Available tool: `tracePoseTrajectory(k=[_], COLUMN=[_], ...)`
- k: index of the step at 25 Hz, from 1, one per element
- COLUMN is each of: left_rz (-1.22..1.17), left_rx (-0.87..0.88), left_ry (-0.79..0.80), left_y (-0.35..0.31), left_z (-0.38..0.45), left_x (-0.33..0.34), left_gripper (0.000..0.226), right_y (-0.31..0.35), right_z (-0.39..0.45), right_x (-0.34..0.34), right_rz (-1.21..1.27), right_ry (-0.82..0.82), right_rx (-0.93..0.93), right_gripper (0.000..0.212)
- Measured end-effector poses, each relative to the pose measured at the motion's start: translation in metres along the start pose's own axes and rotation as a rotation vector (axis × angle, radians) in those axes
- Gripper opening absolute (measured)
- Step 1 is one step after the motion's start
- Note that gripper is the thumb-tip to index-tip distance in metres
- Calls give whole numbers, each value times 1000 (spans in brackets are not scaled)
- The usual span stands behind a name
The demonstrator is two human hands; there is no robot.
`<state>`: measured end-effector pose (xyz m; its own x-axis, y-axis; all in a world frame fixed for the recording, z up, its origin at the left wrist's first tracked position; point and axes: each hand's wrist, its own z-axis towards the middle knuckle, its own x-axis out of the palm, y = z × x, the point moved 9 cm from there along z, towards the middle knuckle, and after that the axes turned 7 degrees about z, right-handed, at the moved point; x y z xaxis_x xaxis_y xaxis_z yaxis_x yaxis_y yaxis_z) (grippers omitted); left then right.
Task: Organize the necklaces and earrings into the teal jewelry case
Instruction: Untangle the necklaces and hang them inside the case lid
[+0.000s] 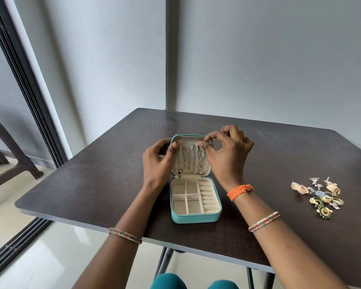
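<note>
The teal jewelry case [195, 218] stands open in the middle of the dark table [92, 180], its lid upright. Three silver necklaces [190, 161] hang inside the cream lid. My left hand [157, 161] grips the lid's left edge. My right hand [225, 153] pinches the top of the rightmost chain necklace [201, 159] at the lid's upper right. The case's base shows bare cream compartments and ring rolls. A heap of gold, silver and green earrings [319, 195] lies on the table to the right.
The table sits against a grey wall corner. A brown plastic stool [6, 155] stands on the floor at far left, beyond a dark sliding-door frame [29, 90]. My knees in teal cloth show below the table's front edge.
</note>
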<state>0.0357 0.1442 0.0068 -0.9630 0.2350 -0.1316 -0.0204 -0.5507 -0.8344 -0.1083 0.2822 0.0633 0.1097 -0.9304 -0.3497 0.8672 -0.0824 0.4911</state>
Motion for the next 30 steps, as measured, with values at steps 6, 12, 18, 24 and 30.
tracePoseTrajectory(k=[6,12,18,24,30], left_rz=[-28,-31,-36,-30,-17], left_rx=[-12,-18,-29,-26,-1], left_ry=[13,21,25,28,30], left_y=[1,2,4,5,1], left_z=[0,0,1,1,1], left_x=[2,3,2,2,2], left_gripper=[18,17,20,27,23], right_y=[-2,1,16,16,21], right_z=[0,0,-3,-3,0], right_x=[5,5,7,5,2], right_rz=[60,37,-155,-155,-161], right_ry=[59,136,158,136,77], right_rx=[44,25,-156,-136,-120], right_gripper=[16,15,11,10,7])
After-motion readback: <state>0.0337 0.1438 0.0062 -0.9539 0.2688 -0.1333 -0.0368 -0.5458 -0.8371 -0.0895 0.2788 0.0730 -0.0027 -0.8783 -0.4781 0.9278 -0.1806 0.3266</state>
